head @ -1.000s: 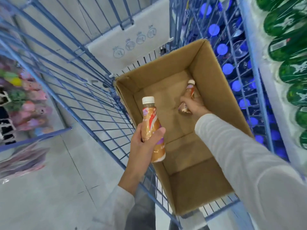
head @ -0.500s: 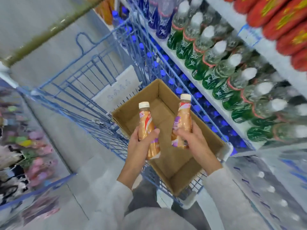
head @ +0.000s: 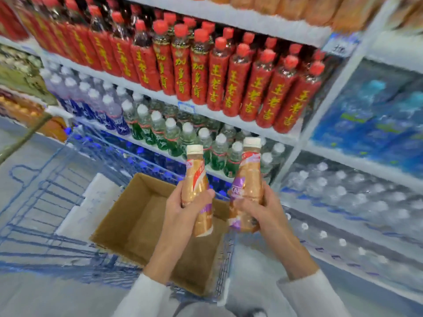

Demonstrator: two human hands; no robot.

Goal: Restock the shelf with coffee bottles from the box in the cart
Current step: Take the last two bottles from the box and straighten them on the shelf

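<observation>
left hand [head: 183, 213] had fingers wrapped round the left coffee bottle [head: 195, 179], right hand [head: 263, 211] round the right coffee bottle [head: 249, 177], both near upright over the box [head: 128, 227], caps toward the shelf [head: 203, 110] ahead, right hand likely nearer it.

Red-capped bottles with red labels and yellow characters [head: 215, 72] stand in a packed row, a blue price tag [head: 185, 108] just under them. Below, white-capped green bottles [head: 174, 138] sit beside white-capped bottles with blue labels [head: 98, 106] on their left. To the right, shrink-wrapped packs of clear water bottles [head: 357, 197] lie beneath blurred blue packs [head: 375, 106]. The floor [head: 34, 298] is pale grey.
</observation>
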